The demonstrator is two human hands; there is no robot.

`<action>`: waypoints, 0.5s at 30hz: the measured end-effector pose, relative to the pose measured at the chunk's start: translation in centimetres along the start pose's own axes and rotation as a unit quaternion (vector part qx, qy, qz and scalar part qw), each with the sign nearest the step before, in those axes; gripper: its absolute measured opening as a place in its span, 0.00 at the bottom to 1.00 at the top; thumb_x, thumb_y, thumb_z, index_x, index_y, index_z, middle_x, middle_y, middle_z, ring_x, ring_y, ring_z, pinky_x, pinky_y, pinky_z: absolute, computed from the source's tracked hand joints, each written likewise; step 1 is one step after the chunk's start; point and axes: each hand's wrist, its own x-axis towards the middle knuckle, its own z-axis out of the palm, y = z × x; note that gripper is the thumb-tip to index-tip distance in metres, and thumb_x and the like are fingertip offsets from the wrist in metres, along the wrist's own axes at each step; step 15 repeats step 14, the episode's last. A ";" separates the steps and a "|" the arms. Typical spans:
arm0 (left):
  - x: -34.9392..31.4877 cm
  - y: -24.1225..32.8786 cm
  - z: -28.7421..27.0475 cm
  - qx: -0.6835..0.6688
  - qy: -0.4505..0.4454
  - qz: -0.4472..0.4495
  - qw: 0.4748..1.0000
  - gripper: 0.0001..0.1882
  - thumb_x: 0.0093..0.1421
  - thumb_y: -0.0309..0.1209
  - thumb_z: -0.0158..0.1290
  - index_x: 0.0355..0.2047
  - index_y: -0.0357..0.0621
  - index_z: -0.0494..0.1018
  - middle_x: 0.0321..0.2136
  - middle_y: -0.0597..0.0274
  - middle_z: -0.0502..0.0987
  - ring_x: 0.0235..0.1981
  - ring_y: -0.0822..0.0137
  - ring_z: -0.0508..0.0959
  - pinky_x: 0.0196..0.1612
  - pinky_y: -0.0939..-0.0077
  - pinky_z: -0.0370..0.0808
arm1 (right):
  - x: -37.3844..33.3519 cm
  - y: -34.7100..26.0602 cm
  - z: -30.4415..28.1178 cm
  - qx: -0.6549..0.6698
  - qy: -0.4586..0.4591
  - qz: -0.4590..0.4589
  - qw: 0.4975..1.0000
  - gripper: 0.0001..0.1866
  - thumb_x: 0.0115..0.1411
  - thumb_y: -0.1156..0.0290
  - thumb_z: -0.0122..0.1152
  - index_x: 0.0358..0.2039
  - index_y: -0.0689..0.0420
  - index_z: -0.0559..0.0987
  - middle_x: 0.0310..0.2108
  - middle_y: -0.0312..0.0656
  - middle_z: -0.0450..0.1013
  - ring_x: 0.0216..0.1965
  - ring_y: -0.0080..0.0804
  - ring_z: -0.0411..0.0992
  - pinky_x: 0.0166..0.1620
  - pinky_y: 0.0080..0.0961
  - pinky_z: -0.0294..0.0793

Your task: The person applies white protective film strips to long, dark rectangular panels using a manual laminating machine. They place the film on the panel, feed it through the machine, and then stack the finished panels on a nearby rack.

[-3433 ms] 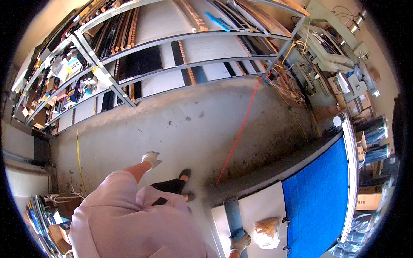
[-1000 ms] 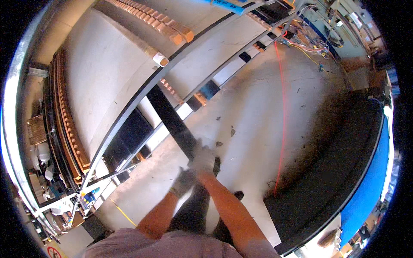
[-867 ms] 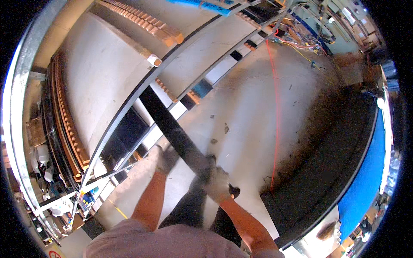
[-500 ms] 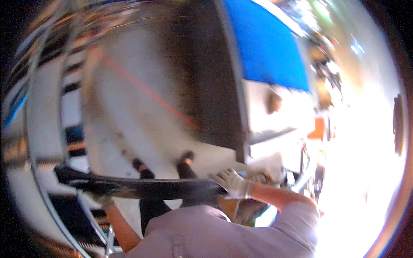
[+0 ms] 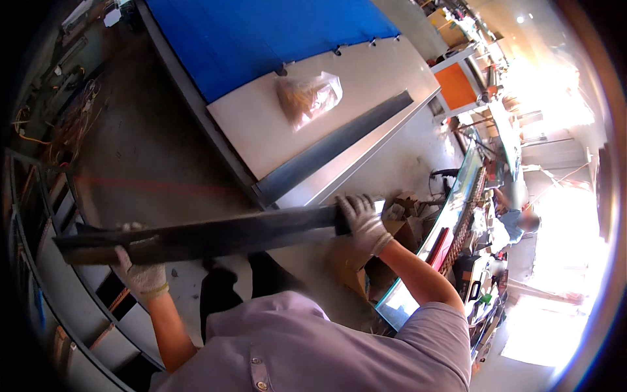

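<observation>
A long dark strip point(image 5: 222, 236), like a flat bar or channel, spans level in front of my body, held between both gloved hands. My left hand point(image 5: 140, 268) grips it near its left end, with the thumb on the near face and other fingers at the far edge. At the right end my right hand point(image 5: 362, 222) is wrapped over it, fingers on top. Beyond it stands a table point(image 5: 238, 121) with a pale top. Along that table's near side lies a similar dark strip point(image 5: 339, 147), touched by neither hand.
A blue sheet point(image 5: 261, 39) covers the table's far part, and a clear plastic bag point(image 5: 310, 98) lies beside it. Left is a metal rack point(image 5: 72, 281). An open cardboard box point(image 5: 353, 261) and a cluttered glass-topped bench point(image 5: 405, 307) stand right. Another person point(image 5: 513, 225) is farther off.
My view has swung to the right, bringing the table across in front of me. Both hands still hold the dark strip, now raised slightly and tilted up at the right.
</observation>
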 end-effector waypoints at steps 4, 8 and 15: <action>1.8 -6.1 3.8 -0.008 -0.024 -0.045 0.999 0.25 0.71 0.37 0.47 0.66 0.48 0.61 0.63 0.54 0.66 0.65 0.53 0.64 0.68 0.42 0.57 | -3.4 3.7 0.1 0.040 0.067 0.039 0.996 0.48 0.45 0.61 0.67 0.66 0.59 0.59 0.54 0.53 0.65 0.58 0.54 0.62 0.65 0.56 0.53; 4.3 -6.5 7.1 0.028 -0.072 -0.081 0.994 0.29 0.70 0.34 0.49 0.68 0.51 0.56 0.65 0.55 0.64 0.66 0.55 0.63 0.68 0.41 0.57 | -5.7 5.8 1.2 0.054 0.094 0.044 0.993 0.53 0.37 0.61 0.73 0.65 0.59 0.62 0.51 0.51 0.66 0.55 0.53 0.64 0.64 0.54 0.57; 5.3 -5.5 1.4 0.193 0.102 0.083 0.972 0.34 0.69 0.38 0.51 0.72 0.60 0.49 0.69 0.56 0.57 0.70 0.56 0.56 0.71 0.40 0.46 | -4.8 12.3 0.2 0.050 0.062 0.015 0.997 0.52 0.36 0.61 0.73 0.64 0.58 0.62 0.53 0.50 0.66 0.57 0.52 0.64 0.65 0.53 0.56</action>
